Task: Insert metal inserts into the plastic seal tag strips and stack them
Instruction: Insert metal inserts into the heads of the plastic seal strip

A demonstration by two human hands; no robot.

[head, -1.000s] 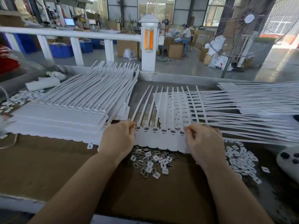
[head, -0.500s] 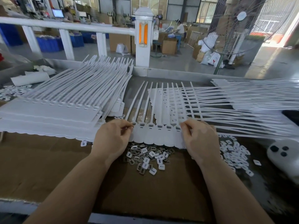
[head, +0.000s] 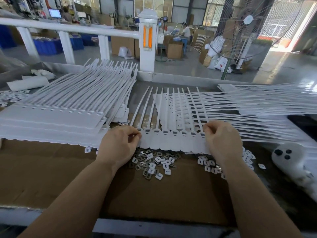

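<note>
You have one white tag strip lying flat on the cardboard sheet, its row of flat tag heads toward you and its thin tails pointing away. Your left hand pinches the strip's left end, thumb and forefinger closed on the outermost tag head. Your right hand grips the right end the same way, fingers curled onto the last tag.

Just in front of the strip, partly tucked under its near edge, sits a loose heap of metal inserts mixed with small white plastic pieces; nothing holds them, they lie bare on the cardboard. More white pieces are scattered beside your right wrist.

Left of the strip stands a tall stack of strips, tails fanning up and away. Right of the strip, and under its tails, another pile of strips lies crosswise. Beyond that pile, near the right edge, rests a white rounded object with three dark dots.
</note>
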